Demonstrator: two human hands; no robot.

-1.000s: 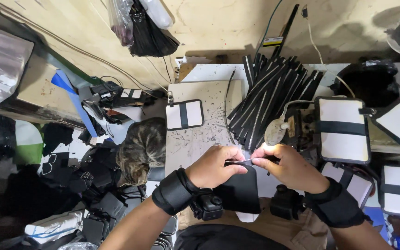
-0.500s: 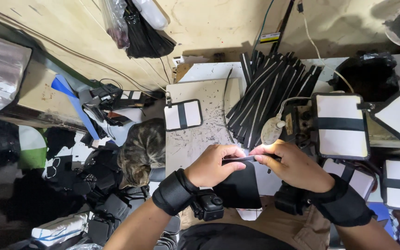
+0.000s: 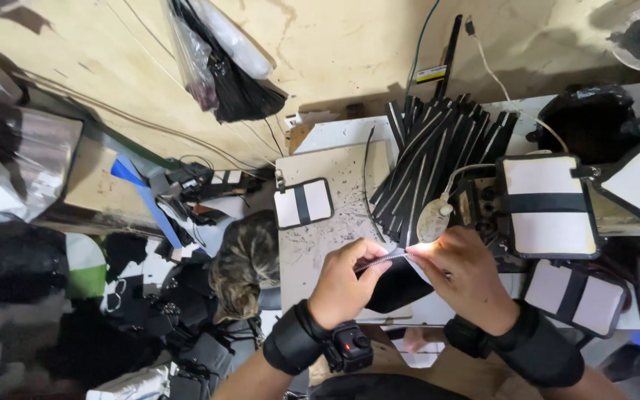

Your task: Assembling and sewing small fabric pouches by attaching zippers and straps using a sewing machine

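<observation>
Head view: a black zipper strip (image 3: 388,259) spans between both hands; left hand (image 3: 346,285) and right hand (image 3: 468,278) pinch its ends tightly.

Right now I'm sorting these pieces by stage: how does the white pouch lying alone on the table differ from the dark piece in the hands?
The white pouch is pale with one black band; the dark piece is all black. The pouch lies flat and untouched on the table, while the left hand and right hand pinch the dark piece's zipper edge. Both look like fabric.
</observation>
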